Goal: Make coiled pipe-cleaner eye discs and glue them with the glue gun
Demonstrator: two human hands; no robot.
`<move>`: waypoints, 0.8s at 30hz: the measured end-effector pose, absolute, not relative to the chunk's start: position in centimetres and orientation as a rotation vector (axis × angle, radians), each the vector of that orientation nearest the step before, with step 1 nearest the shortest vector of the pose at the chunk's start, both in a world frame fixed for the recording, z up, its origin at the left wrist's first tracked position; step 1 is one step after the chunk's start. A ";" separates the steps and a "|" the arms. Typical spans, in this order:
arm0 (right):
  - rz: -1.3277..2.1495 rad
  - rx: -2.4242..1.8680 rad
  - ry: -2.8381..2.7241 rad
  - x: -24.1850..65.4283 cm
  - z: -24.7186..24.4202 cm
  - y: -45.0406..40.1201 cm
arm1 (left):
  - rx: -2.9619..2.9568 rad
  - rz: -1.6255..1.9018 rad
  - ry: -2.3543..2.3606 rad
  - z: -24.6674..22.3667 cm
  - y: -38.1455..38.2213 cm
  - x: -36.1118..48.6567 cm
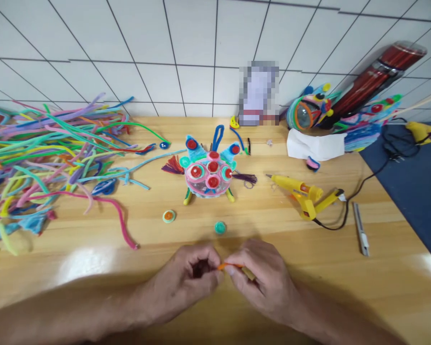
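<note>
Between my two hands is a short orange pipe cleaner (pixel 221 266). My left hand (pixel 192 278) pinches its left end with thumb and forefinger. The fingertips of my right hand (pixel 264 270) grip the same piece from the other side; part of it is hidden in the fingers. Just beyond the hands lie a green coiled disc (pixel 220 227) and a pale green disc with an orange centre (pixel 169 216). Farther back stands a colourful pipe-cleaner creature (pixel 208 175) with red round spots, tassels at its sides and a blue loop on top.
A heap of pipe cleaners (pixel 57 153) covers the left side. At right are a yellow glue gun (pixel 298 191) with a black cord, a utility knife (pixel 361 230), white paper (pixel 316 145), another craft figure (pixel 305 115) and a red flask (pixel 377 79). A blurred phone-like object (pixel 258 93) leans against the tiles.
</note>
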State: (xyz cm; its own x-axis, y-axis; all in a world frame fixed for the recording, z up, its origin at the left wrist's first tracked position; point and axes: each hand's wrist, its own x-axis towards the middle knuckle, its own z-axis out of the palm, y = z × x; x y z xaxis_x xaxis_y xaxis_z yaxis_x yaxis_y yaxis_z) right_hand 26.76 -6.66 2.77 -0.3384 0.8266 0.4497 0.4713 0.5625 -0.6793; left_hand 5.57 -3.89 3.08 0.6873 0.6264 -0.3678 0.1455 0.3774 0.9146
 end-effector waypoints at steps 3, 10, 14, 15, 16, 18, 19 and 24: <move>0.615 -0.983 -1.985 26.7 2.9 -6.6 | 1.209 0.138 0.740 3.4 -3.6 5.5; 0.578 -1.046 -1.891 26.8 2.8 -6.6 | 0.931 0.333 0.819 3.7 -3.3 5.6; 0.579 -1.059 -1.933 26.7 2.4 -6.9 | 0.841 0.408 0.855 3.4 -3.7 5.5; 0.584 -1.063 -1.944 26.6 2.4 -7.0 | 0.854 0.415 0.853 3.3 -3.8 5.5; 0.588 -1.066 -1.957 26.6 2.3 -7.0 | 0.874 0.420 0.847 3.2 -3.9 5.5; 0.569 -1.061 -1.982 26.5 2.3 -6.9 | 0.930 0.415 0.833 3.1 -4.1 5.5; 0.544 -1.058 -1.995 26.5 2.4 -6.9 | 0.969 0.399 0.825 3.1 -4.2 5.5; 0.453 -0.980 -2.046 26.7 2.6 -6.7 | 1.152 0.154 0.798 2.9 -4.1 5.6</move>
